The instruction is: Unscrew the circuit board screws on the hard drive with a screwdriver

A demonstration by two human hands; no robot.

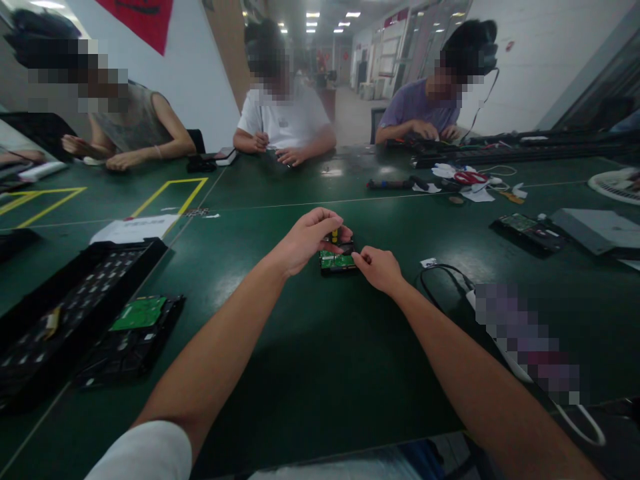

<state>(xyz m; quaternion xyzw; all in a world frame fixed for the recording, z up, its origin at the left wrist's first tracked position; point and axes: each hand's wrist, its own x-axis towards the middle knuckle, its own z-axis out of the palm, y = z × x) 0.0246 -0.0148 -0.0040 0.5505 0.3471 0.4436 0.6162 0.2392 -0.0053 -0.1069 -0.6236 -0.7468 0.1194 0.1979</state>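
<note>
A small hard drive (338, 261) with a green circuit board lies on the table in front of me. My left hand (315, 240) is above it, fingers closed around the yellow and black handle of a screwdriver (335, 236). The screwdriver stands roughly upright over the board; its tip is too small to make out. My right hand (379, 268) is curled at the drive's right side, thumb and forefinger pinched at its edge. Part of the drive is hidden behind my fingers.
A black tray (125, 257) and another hard drive (133, 333) lie at left. On the right are a further drive (530, 233), a grey box (595, 230), a black cable (440, 268) and a pixelated phone-like object (525, 340). Several people work across the green table (280, 373).
</note>
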